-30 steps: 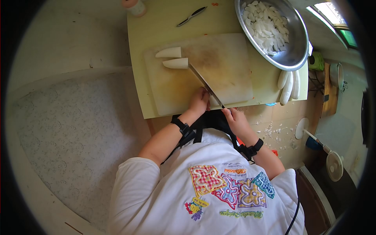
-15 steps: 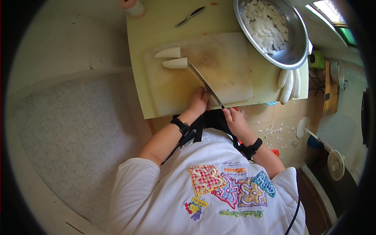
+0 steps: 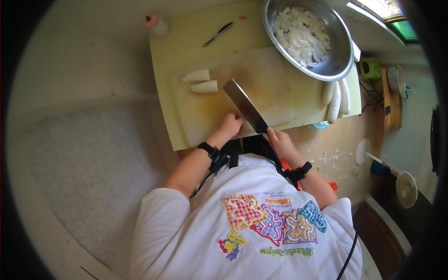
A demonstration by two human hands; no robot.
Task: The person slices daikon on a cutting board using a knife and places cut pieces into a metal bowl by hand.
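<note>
My right hand (image 3: pixel 279 142) is closed round the handle of a cleaver (image 3: pixel 247 106), whose broad blade now shows flat and slants up and left over the cutting board (image 3: pixel 196 121). Beside the blade, at the board's near edge, my left hand (image 3: pixel 232 124) has its fingers curled; whatever they may hold is hidden. Two cut white radish pieces, one (image 3: pixel 197 75) above the other (image 3: pixel 204 87), lie on the left part of the board, apart from the blade tip.
A steel bowl (image 3: pixel 343 65) of white slices stands at the table's back right. Several whole peeled radishes (image 3: pixel 334 102) lie below it. A peeler (image 3: pixel 218 34) and a pink-topped container (image 3: pixel 156 25) are at the back. A fan (image 3: pixel 406 189) stands right.
The cleaver has turned from edge-on to showing its flat side. My left hand has shifted slightly left, away from the blade. The whole view has tilted a little.
</note>
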